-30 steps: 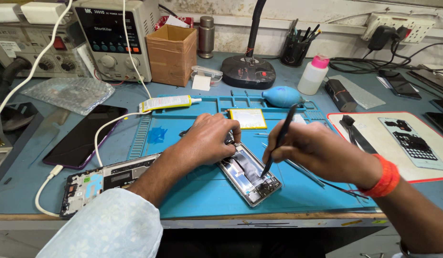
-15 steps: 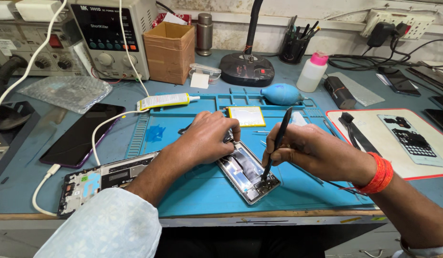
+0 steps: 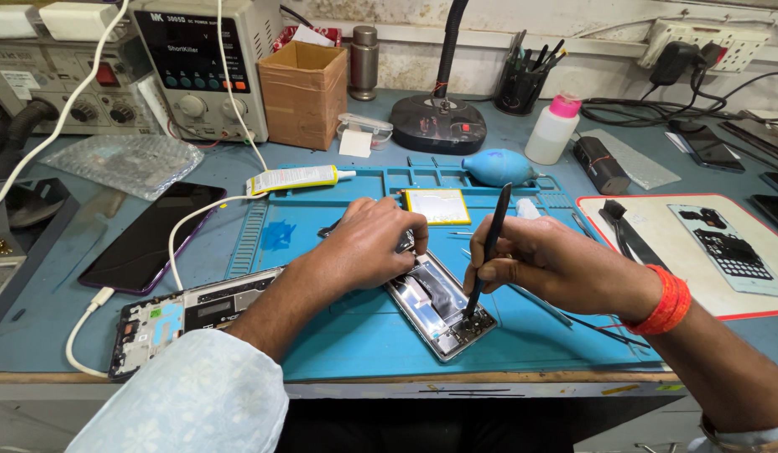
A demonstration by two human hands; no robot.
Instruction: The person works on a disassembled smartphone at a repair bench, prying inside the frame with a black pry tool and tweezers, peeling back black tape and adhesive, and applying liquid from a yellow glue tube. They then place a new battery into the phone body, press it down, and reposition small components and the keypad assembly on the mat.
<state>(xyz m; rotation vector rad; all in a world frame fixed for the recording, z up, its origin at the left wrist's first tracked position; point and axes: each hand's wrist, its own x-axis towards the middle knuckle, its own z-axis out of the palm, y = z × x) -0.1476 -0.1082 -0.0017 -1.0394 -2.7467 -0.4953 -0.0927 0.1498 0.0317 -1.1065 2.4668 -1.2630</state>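
We see an opened smartphone with its back cover off and silver frame point(image 3: 439, 309) lying on a blue silicone work mat point(image 3: 338, 335), near the front edge of the surface point(image 3: 36, 335). Our left hand point(image 3: 368, 243) rests flat on the upper end of the phone and presses it down, fingers together. Our right hand point(image 3: 544, 260) is closed around a thin black tool point(image 3: 488, 252), held like a pen, and the tip touches the lower end of the phone, near its corner.

Toward the front left corner of the surface lies a second opened phone frame point(image 3: 187, 315) with a white cable point(image 3: 183, 235) at it. Beside it, more to the left edge, is a dark phone with a purple rim point(image 3: 150, 239). Behind our hands, on the mat, lie a flat yellow battery point(image 3: 437, 205), a blue rubber air blower point(image 3: 499, 166) and a white glue tube point(image 3: 292, 179). A brown cardboard box point(image 3: 303, 92) stands near the back edge.
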